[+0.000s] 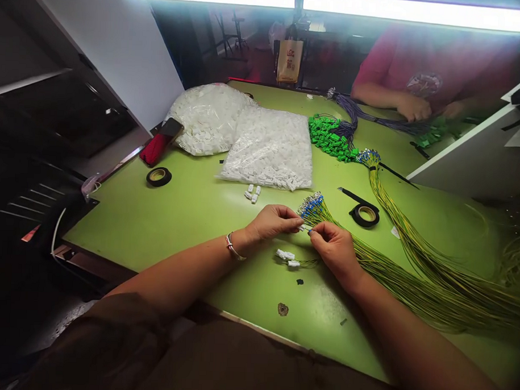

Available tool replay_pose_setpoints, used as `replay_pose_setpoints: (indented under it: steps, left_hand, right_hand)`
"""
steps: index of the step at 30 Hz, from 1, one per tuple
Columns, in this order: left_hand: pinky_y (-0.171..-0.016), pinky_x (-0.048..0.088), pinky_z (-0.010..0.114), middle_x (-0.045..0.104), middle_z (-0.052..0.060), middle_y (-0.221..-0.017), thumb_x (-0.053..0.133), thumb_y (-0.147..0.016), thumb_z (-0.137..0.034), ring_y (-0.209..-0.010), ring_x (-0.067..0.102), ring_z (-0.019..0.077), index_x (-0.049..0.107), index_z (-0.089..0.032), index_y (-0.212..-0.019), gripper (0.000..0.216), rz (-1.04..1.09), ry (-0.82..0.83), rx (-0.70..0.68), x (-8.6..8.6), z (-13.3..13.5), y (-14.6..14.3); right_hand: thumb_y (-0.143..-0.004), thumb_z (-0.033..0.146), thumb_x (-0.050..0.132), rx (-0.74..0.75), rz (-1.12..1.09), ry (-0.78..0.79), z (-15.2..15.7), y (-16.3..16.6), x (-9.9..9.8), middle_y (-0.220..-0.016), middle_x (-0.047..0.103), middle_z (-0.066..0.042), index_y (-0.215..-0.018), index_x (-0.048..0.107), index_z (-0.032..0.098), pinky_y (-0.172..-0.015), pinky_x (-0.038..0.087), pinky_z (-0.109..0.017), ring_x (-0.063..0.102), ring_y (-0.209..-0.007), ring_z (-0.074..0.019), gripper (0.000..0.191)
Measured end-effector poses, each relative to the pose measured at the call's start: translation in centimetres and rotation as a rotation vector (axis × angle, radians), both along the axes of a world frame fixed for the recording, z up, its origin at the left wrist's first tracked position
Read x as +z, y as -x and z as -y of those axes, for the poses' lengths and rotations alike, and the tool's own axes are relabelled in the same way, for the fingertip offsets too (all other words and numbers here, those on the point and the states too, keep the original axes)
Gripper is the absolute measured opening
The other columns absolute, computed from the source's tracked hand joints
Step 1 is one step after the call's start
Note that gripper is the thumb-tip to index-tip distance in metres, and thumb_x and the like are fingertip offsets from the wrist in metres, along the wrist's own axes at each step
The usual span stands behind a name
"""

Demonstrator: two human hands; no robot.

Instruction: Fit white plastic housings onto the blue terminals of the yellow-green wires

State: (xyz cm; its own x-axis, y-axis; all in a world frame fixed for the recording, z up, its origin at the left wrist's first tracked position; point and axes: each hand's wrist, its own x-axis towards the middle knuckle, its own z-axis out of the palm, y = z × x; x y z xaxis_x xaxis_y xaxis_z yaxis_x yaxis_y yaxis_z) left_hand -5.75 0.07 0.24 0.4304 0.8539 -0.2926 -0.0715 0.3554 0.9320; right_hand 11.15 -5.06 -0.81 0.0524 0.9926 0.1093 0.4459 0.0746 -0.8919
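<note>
My left hand (278, 223), a bracelet at its wrist, pinches a small white connector housing (302, 227). Just right of it my right hand (332, 246) has thumb and forefinger closed on a yellow-green wire (309, 231) with a blue end. The two hands are almost touching, and the fingers partly hide both parts. Behind them lies a bundle of yellow-green wires (393, 279) with blue and metal terminals (311, 205). Below the hands rest a few wires fitted with white connectors (286, 255). Several loose white housings (252, 193) lie farther back.
Two clear bags of white housings (270, 150) stand at the back. Black tape rolls (159, 176) lie left and right (364, 215). A second wire bundle (385, 199) and green connectors (332, 139) are at right. Across the table (191, 215) a person's hand (414, 107) works.
</note>
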Motion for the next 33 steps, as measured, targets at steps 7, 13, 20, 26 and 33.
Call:
replay_pose_setpoints:
  steps: [7,13,20,26,33]
  left_hand:
    - [-0.055,0.041,0.021,0.063,0.002,-0.062,0.077,-0.06,-0.028,-0.055,0.052,0.0074,0.064,-0.009,-0.067,0.024,-0.13,-0.157,-0.04,-0.6,-0.3,-0.2]
    - [-0.058,0.042,0.021,0.064,0.003,-0.065,0.075,-0.061,-0.026,-0.058,0.053,0.0078,0.065,-0.009,-0.07,0.022,-0.116,-0.169,-0.064,-0.5,-0.3,-0.1]
    - [-0.061,0.043,0.022,0.065,0.003,-0.067,0.075,-0.06,-0.025,-0.06,0.055,0.0086,0.066,-0.009,-0.069,0.02,-0.122,-0.193,-0.074,-0.5,-0.1,-0.3]
    - [-0.059,0.044,0.022,0.065,0.003,-0.065,0.072,-0.062,-0.022,-0.059,0.054,0.0088,0.064,-0.009,-0.066,0.015,-0.164,-0.233,-0.07,-1.0,0.3,-0.8]
    - [-0.054,0.041,0.021,0.065,0.002,-0.062,0.067,-0.064,-0.021,-0.057,0.055,0.0104,0.065,-0.012,-0.065,0.009,-0.386,-0.405,-0.253,-0.1,0.4,-0.1]
  right_hand:
    - [-0.073,0.026,0.056,0.105,0.091,-0.022,0.0,-0.3,-0.1,-0.054,0.055,0.001,-0.062,0.058,0.017,-0.051,0.039,-0.023,0.046,-0.05,-0.0099,0.015]
    - [-0.068,0.031,0.062,0.052,-0.29,0.277,-0.1,-0.5,0.7,-0.054,0.06,0.002,-0.078,0.056,0.017,-0.042,0.046,-0.025,0.053,-0.04,-0.0122,0.018]
    - [-0.07,0.028,0.059,0.035,-0.107,0.121,0.1,-0.3,-0.2,-0.049,0.052,0.003,-0.069,0.055,0.018,-0.041,0.04,-0.023,0.046,-0.04,-0.0096,0.011]
    - [-0.07,0.023,0.055,0.064,0.106,-0.025,0.0,-0.2,-0.9,-0.052,0.047,0.004,-0.063,0.051,0.019,-0.045,0.033,-0.022,0.038,-0.046,-0.0079,0.009]
    - [-0.072,0.02,0.053,0.165,0.27,-0.031,-0.6,-1.0,0.6,-0.059,0.057,0.001,-0.064,0.055,0.019,-0.054,0.039,-0.023,0.048,-0.054,-0.0113,0.009]
